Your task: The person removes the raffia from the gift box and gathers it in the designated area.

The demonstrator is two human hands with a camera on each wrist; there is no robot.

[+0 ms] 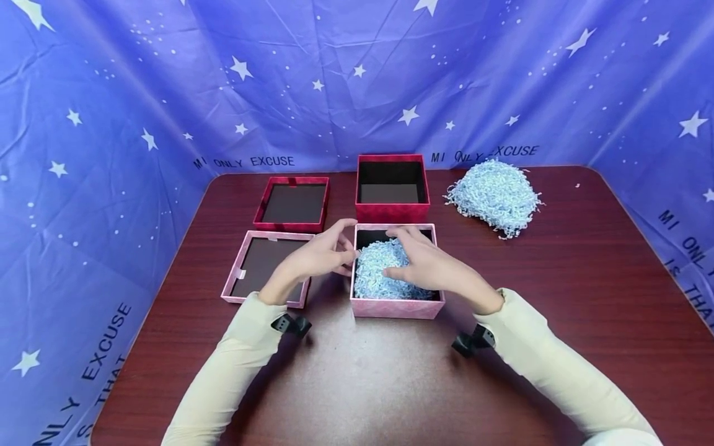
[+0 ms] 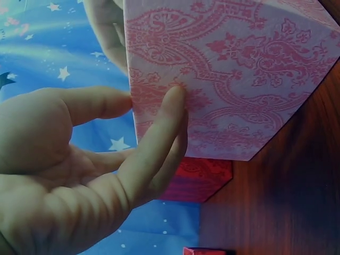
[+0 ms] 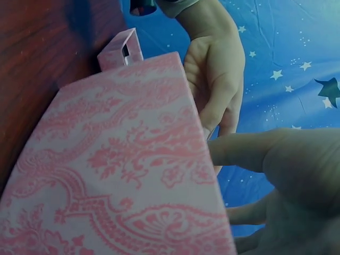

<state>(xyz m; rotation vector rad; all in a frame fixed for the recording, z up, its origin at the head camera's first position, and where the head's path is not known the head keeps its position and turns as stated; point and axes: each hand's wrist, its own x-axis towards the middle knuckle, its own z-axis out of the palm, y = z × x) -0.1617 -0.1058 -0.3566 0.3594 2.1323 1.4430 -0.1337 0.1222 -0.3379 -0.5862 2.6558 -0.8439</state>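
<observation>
A pink patterned box [image 1: 397,309] stands on the table and holds a heap of pale blue shredded paper [image 1: 382,269]. My left hand [image 1: 323,253] is at the box's left side. In the left wrist view, its fingers [image 2: 154,143] are extended along the outer wall, and the thumb tip meets the rim. My right hand [image 1: 426,263] reaches over the right rim, fingers spread above the shredded paper. From the right wrist, the box wall [image 3: 122,154] hides the fingertips, so their contact with the paper cannot be told.
Left of the box lies a pink lid [image 1: 237,272], inside up, partly behind my left hand. A red lid [image 1: 292,204] lies farther back. Directly behind the pink box is an uncovered red box [image 1: 393,212]. Loose shredded paper [image 1: 496,195] is piled at the back right.
</observation>
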